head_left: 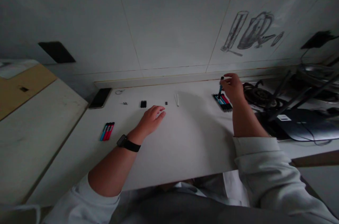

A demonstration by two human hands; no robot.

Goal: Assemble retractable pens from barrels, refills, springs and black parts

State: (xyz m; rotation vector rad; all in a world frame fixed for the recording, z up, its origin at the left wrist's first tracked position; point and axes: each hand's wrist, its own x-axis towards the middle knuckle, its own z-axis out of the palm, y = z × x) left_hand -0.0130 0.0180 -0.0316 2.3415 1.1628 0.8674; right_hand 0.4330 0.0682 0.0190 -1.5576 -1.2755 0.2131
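White counter (182, 146) below tiled wall (172, 30), right hand (232, 88) pinching pen (220, 91) (left hand (152, 120) loosely spread)

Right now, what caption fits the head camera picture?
Right hand holding a pen at a pen row, left hand empty.

Blue-and-black pen (220, 90), plain white counter (180, 143)

Table (182, 150), centre of frame: phone (100, 98) at its upper left; loop (119, 92) right of the phone; loose bits (125, 103) below the loop. Continuing rightward: clustered pieces (143, 104), single small block (166, 103), pair of rods (177, 100). Left of centre: pen group (107, 131). Centre: left hand (152, 120), below the block. Right of centre: right hand (233, 88), held pen (220, 87) over pen row (224, 100). Far right: burner (255, 97). Behind: wall (172, 33).
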